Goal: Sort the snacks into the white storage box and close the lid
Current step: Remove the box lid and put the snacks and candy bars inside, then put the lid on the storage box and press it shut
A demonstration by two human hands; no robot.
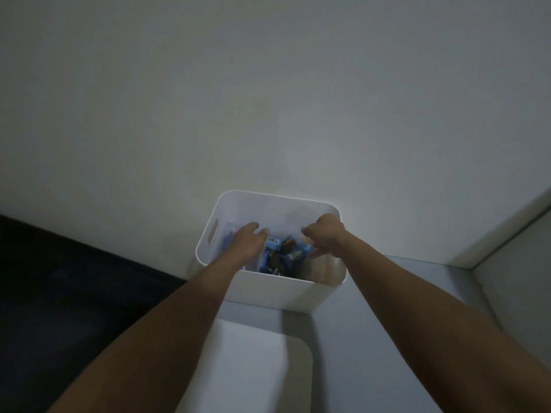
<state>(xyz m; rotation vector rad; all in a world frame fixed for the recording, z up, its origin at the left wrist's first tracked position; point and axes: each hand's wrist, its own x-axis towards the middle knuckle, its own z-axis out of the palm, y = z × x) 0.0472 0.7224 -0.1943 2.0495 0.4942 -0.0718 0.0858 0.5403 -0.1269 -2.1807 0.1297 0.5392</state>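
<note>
- Several snacks [278, 253], mostly blue wrappers, already lie in the white storage box [268, 293], so the sorting looks well along; whether any remain outside the box cannot be told.
- The box is open at the top. A flat white panel with a rounded corner [253, 362] lies on the grey tabletop [402, 281], nearer the person than both hands; it may be the lid, so the closing is judged not yet done.
- The left hand [244, 241] reaches down into the box with its fingers spread and relaxed, touching the snacks just beside its fingertips; it grips nothing that shows.
- The right hand [323, 234] is over the box's right side, fingers curled; it seems to pinch a blue packet just below it, though the dim light leaves this unsure.
</note>
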